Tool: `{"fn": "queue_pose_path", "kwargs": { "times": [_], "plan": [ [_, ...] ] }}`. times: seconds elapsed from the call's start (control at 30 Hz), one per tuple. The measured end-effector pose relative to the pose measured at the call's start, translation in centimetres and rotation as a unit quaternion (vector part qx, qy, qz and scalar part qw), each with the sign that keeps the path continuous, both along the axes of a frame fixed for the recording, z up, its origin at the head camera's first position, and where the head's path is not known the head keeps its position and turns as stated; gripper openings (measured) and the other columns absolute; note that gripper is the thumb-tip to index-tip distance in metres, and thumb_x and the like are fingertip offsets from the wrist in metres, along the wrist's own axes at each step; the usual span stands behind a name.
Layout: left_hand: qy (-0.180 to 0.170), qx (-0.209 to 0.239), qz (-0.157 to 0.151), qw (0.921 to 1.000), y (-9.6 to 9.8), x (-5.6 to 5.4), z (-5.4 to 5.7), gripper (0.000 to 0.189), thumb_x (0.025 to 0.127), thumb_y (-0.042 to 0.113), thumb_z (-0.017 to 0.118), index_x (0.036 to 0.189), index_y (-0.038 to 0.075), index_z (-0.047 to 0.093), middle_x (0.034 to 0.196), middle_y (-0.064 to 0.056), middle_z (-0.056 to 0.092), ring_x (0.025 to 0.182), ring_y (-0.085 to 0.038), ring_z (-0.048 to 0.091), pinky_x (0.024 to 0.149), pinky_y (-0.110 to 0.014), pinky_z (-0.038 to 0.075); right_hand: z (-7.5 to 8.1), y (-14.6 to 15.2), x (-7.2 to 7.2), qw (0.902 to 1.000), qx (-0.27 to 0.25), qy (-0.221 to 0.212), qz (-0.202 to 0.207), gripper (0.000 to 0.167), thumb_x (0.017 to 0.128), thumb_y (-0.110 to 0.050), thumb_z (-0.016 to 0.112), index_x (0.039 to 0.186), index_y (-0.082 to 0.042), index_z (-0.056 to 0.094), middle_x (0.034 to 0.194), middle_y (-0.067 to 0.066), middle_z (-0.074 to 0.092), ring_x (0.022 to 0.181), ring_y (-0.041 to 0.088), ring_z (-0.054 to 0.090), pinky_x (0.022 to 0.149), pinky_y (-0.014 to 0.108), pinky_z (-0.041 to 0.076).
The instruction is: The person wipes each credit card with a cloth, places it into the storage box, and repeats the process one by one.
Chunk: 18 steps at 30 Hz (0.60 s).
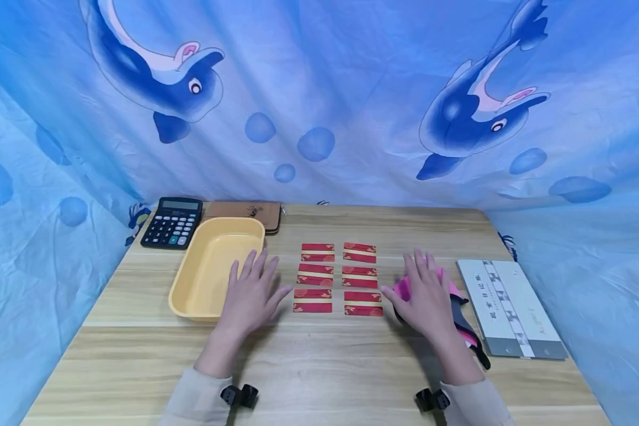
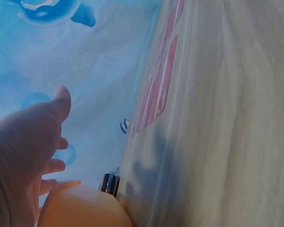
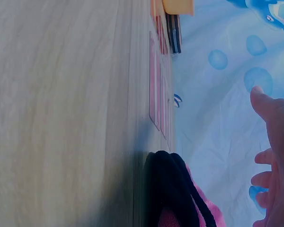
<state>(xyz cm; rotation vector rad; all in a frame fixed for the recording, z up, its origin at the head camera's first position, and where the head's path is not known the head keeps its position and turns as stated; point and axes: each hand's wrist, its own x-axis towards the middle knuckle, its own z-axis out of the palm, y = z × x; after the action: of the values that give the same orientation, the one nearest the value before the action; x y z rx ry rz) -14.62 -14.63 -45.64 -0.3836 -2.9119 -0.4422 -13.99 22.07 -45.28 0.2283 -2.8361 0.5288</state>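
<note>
two hands hang over the table (image 1: 319,367), one on each side of the six red cards (image 1: 359,276). the left hand (image 1: 250,296) has its fingers spread wide and holds nothing; it is just left of the cards. the right hand (image 1: 428,299) is spread wide too and holds nothing; it is just right of the cards, above a pink and black cloth thing (image 1: 462,319). the cards lie flat in two lines of three. the yellow tray (image 1: 207,278) is left of the cards. a brown wallet (image 1: 245,210) and a black calculator (image 1: 173,223) are behind and left of the cards. a gray and white book (image 1: 513,307) is well right of the cards. a blue sheet (image 1: 351,71) hangs behind the cards.
</note>
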Motion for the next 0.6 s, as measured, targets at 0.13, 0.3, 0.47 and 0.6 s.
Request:
{"fn": "queue_pose_path", "kwargs": {
  "times": [0.13,0.3,0.47,0.6],
  "plan": [
    [0.034,0.049,-0.023,0.9979,0.7,-0.8,0.1,0.066,0.099,0.046,0.061,0.148,0.004,0.049,0.157,-0.021,0.039,0.148,-0.040,0.027,0.121,-0.062,0.016,0.5,0.4,-0.4,0.9988,-0.031,0.035,0.016,0.092,0.085,-0.053,0.076,0.154,-0.006,0.038,0.160,0.022,0.034,0.148,0.044,0.024,0.118,0.068,0.016],
    [0.058,0.162,-0.064,0.9831,2.1,-2.3,0.2,0.054,0.098,0.035,0.067,0.139,0.000,0.057,0.145,-0.020,0.053,0.139,-0.036,0.044,0.119,-0.053,0.031,0.8,1.6,-0.8,0.9885,-0.106,0.107,0.015,0.067,0.084,-0.033,0.084,0.141,-0.009,0.058,0.136,0.019,0.060,0.124,0.040,0.054,0.100,0.061,0.044],
    [0.003,0.214,-0.066,0.9745,3.6,-3.8,-0.2,0.051,0.101,0.035,0.063,0.141,0.004,0.057,0.147,-0.017,0.052,0.140,-0.032,0.044,0.118,-0.050,0.035,0.4,3.0,-0.6,0.9853,-0.130,0.109,-0.021,0.056,0.086,-0.027,0.083,0.133,-0.005,0.064,0.129,0.020,0.063,0.118,0.039,0.058,0.096,0.058,0.048],
    [-0.020,0.241,-0.065,0.9681,4.9,-5.0,-1.1,0.049,0.101,0.030,0.065,0.141,0.003,0.057,0.146,-0.015,0.054,0.138,-0.031,0.046,0.116,-0.048,0.038,-0.1,3.9,-0.3,0.9888,-0.128,0.054,-0.054,0.068,0.089,-0.034,0.079,0.143,-0.002,0.053,0.139,0.024,0.054,0.128,0.043,0.049,0.104,0.062,0.043]
  ]
}}
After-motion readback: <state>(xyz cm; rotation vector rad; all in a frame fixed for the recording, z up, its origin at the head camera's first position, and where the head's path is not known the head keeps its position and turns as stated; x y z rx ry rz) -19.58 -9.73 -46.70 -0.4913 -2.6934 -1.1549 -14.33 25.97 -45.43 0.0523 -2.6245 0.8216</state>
